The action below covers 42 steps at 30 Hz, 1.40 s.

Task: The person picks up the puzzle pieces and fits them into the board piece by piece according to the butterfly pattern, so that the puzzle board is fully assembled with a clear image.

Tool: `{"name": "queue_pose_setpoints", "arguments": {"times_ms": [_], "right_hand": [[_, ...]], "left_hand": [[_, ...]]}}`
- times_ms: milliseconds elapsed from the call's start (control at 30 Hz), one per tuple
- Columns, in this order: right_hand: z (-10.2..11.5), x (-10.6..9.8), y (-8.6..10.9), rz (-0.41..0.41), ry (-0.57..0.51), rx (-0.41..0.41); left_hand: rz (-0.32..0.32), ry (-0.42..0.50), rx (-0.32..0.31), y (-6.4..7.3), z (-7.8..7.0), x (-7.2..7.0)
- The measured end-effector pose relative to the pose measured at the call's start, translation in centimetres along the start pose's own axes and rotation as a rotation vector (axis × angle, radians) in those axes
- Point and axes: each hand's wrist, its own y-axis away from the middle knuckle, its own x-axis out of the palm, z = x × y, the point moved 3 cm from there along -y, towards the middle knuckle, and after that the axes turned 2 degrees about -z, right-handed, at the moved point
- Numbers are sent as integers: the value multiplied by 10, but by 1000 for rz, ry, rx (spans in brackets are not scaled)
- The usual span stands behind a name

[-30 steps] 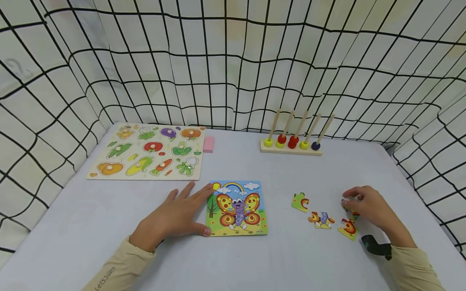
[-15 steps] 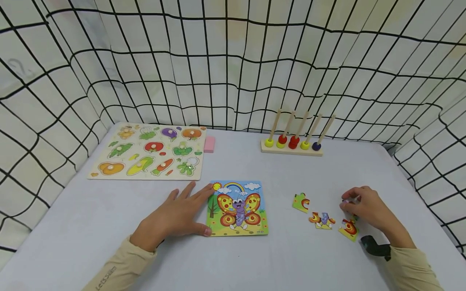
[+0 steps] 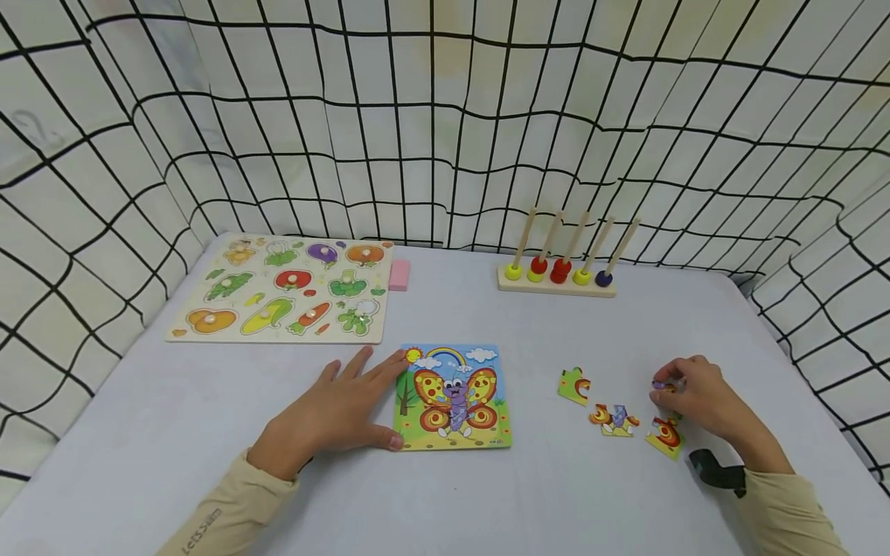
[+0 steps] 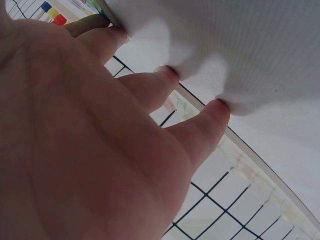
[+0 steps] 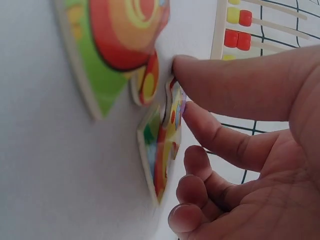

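Note:
In the head view my left hand [image 3: 334,413] lies with fingers spread, its index fingertip and thumb touching the left edge of a square butterfly picture board [image 3: 455,398]. Its other fingertips press on the white tabletop. At the right, my right hand [image 3: 705,401] pinches a small jigsaw piece with purple on it [image 3: 664,385] between thumb and index finger, partly hidden by the hand. Close below lies a red-swirl jigsaw piece [image 3: 665,438]. Left of it are a butterfly-body piece [image 3: 615,421] and a green corner piece [image 3: 573,385]. The right wrist view shows a yellow-red piece [image 5: 161,150] beside the fingertips.
A vegetable peg puzzle [image 3: 278,289] lies at the back left, with a pink block [image 3: 399,275] against its right edge. At the back right stands a bead counting stand [image 3: 556,284]. Black netting hangs behind the table [image 3: 487,502].
My right thumb and index finger have shifted slightly on the purple piece, and more of it shows between them. The left hand and the board have stayed put.

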Motion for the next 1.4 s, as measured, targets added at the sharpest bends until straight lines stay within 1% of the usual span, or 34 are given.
{"name": "queue_pose_setpoints", "arguments": {"times_ms": [267,400,800,867,1033,1100,1267,1400], "right_hand": [[2,1,0,-20,-9,-25],[2,2,1,-31,-15,-51],[3,2,2,-28,-16,-109],[3,2,2,-32,-16,-95],[2,1,1,-33,5,-3],[1,1,1,-33,16,20],[1,1,2,-42,25,27],[1,1,3,-48,19,24]], "left_hand": [[6,1,-6,-1,1,1],[6,-2,-9,-2,1,1],[11,4,-17,-2,0,2],[10,6,-20,-2,0,2],[7,6,-17,-1,0,2],[1,-6,-8,-1,0,1],[-10,-25,8,-1,1,1],[-5,-16,2,-1,0,1]]}}
